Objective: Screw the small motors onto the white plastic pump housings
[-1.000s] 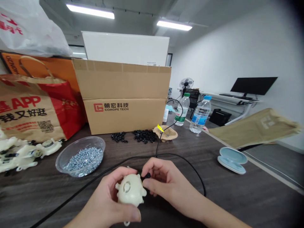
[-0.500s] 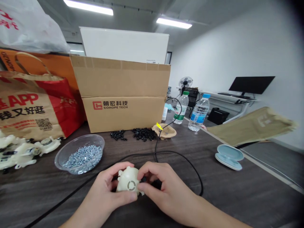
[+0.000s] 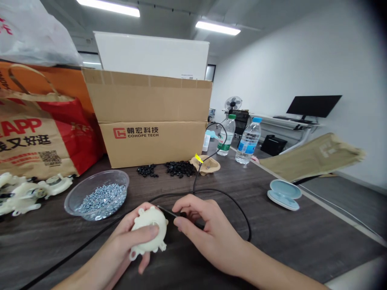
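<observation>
At the left edge, several cream plastic housings (image 3: 21,197) lie in a heap, dark parts showing in some. Right of them, a clear plastic bowl (image 3: 68,201) holds many loose silver screws (image 3: 101,203). At lower centre, the left hand (image 3: 121,237) grips a further cream plastic housing (image 3: 149,227), thumb across its face. Its round body shows no clear long axis; one lug points lower left. Beyond it, black plastic parts (image 3: 179,169) remain loose in two piles. The right hand (image 3: 211,233), fingers closed in a pinch, holds the end of a black cable (image 3: 223,196), pointing left toward the housing. Whether that end is seated cannot be told.
</observation>
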`<state>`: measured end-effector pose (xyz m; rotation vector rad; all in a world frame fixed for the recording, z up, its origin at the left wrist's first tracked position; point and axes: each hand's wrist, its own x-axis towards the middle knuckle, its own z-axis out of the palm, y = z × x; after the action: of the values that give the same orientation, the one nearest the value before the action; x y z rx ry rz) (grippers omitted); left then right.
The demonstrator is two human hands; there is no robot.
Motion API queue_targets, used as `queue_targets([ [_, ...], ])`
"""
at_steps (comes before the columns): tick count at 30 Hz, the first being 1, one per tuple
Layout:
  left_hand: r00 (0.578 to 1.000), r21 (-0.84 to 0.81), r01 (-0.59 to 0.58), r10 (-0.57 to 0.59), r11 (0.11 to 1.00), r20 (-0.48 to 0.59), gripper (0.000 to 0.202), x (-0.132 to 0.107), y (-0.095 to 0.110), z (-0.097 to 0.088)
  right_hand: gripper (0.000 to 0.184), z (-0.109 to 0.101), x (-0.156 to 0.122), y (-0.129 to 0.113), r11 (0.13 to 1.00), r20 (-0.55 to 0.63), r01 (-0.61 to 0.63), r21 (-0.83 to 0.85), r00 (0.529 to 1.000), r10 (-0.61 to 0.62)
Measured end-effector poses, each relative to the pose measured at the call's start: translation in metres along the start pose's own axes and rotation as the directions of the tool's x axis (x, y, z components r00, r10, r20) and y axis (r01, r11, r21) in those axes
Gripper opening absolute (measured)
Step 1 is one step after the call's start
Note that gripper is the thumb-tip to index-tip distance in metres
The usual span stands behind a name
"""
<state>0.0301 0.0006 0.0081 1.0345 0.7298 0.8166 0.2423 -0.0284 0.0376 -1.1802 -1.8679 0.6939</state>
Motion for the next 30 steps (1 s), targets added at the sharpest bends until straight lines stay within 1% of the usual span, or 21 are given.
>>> queue_targets([
  [2, 1.000, -0.080, 0.009, -0.008, 0.997, 0.008, 0.022, 0.0007, 0.0006, -0.0018, 0.012, -0.0010, -0.0009, -0.0007, 0.998, 0.025, 0.060, 0.030, 0.998, -0.060],
  [3, 1.000, -0.122, 0.009, -0.006, 0.992, 0.022, 0.020, 0.0008, 0.0007, -0.0021, 0.013, -0.0007, -0.0014, -0.0013, 0.995, 0.052, 0.084, 0.056, 0.995, -0.087],
  [5, 0.998, -0.214, 0.019, -0.005, 0.977, 0.066, 0.028, 0.0002, 0.0009, -0.0017, 0.012, 0.0013, -0.0027, -0.0029, 0.987, 0.121, 0.110, 0.116, 0.985, -0.124],
  [7, 0.994, -0.301, 0.052, -0.022, 0.952, 0.103, 0.038, -0.0015, 0.0015, -0.0008, 0.010, 0.0038, -0.0039, -0.0046, 0.984, 0.174, 0.105, 0.146, 0.976, -0.130],
  [9, 0.991, -0.339, 0.086, -0.044, 0.937, 0.129, 0.042, -0.0029, 0.0029, -0.0004, 0.008, 0.0054, -0.0045, -0.0061, 0.988, 0.186, 0.089, 0.130, 0.976, -0.112],
  [10, 0.990, -0.340, 0.098, -0.057, 0.935, 0.130, 0.043, -0.0031, 0.0038, -0.0006, 0.008, 0.0055, -0.0045, -0.0065, 0.990, 0.173, 0.078, 0.113, 0.980, -0.097],
  [12, 0.993, -0.330, 0.101, -0.072, 0.939, 0.098, 0.044, -0.0020, 0.0055, -0.0018, 0.009, 0.0046, -0.0043, -0.0069, 0.995, 0.152, 0.066, 0.079, 0.985, -0.078],
  [14, 0.995, -0.317, 0.098, -0.083, 0.943, 0.062, 0.045, 0.0003, 0.0061, -0.0039, 0.010, 0.0033, -0.0044, -0.0068, 0.997, 0.146, 0.070, 0.041, 0.986, -0.076],
  [15, 0.995, -0.302, 0.097, -0.083, 0.948, 0.061, 0.045, 0.0015, 0.0060, -0.0050, 0.009, 0.0030, -0.0047, -0.0066, 0.997, 0.146, 0.080, 0.023, 0.986, -0.083],
  [16, 0.994, -0.284, 0.094, -0.076, 0.954, 0.075, 0.043, 0.0024, 0.0057, -0.0059, 0.008, 0.0029, -0.0051, -0.0064, 0.995, 0.149, 0.095, 0.006, 0.984, -0.095],
  [19, 0.982, -0.246, 0.111, -0.069, 0.963, 0.174, 0.034, 0.0033, 0.0049, -0.0068, 0.008, 0.0049, -0.0068, -0.0059, 0.990, 0.179, 0.138, -0.012, 0.975, -0.134],
  [21, 0.968, -0.220, 0.141, -0.088, 0.965, 0.235, 0.032, 0.0029, 0.0052, -0.0059, 0.009, 0.0065, -0.0071, -0.0058, 0.991, 0.197, 0.132, -0.010, 0.972, -0.127],
  [23, 0.961, -0.166, 0.145, -0.099, 0.975, 0.258, 0.033, 0.0024, 0.0053, -0.0053, 0.008, 0.0068, -0.0064, -0.0054, 0.997, 0.182, 0.077, 0.020, 0.980, -0.079],
  [24, 0.963, -0.141, 0.136, -0.098, 0.981, 0.250, 0.033, 0.0022, 0.0049, -0.0054, 0.007, 0.0062, -0.0056, -0.0051, 0.998, 0.163, 0.045, 0.050, 0.985, -0.053],
  [25, 0.969, -0.127, 0.125, -0.094, 0.984, 0.229, 0.034, 0.0019, 0.0042, -0.0058, 0.005, 0.0053, -0.0047, -0.0045, 0.996, 0.139, 0.016, 0.089, 0.990, -0.028],
  [26, 0.976, -0.118, 0.119, -0.094, 0.986, 0.197, 0.039, 0.0017, 0.0031, -0.0065, 0.003, 0.0041, -0.0037, -0.0037, 0.992, 0.112, -0.008, 0.129, 0.994, -0.007],
  [28, 0.988, -0.104, 0.116, -0.104, 0.988, 0.118, 0.057, 0.0008, 0.0007, -0.0077, 0.002, 0.0017, -0.0013, -0.0014, 0.977, 0.063, -0.037, 0.211, 0.998, 0.024],
  [29, 0.990, -0.088, 0.116, -0.108, 0.989, 0.091, 0.062, 0.0003, -0.0002, -0.0078, 0.004, 0.0009, 0.0001, 0.0000, 0.963, 0.053, -0.058, 0.264, 0.998, 0.046],
  [30, 0.991, -0.068, 0.112, -0.106, 0.991, 0.080, 0.060, -0.0003, -0.0006, -0.0072, 0.006, 0.0006, 0.0014, 0.0014, 0.940, 0.055, -0.087, 0.329, 0.996, 0.073],
])
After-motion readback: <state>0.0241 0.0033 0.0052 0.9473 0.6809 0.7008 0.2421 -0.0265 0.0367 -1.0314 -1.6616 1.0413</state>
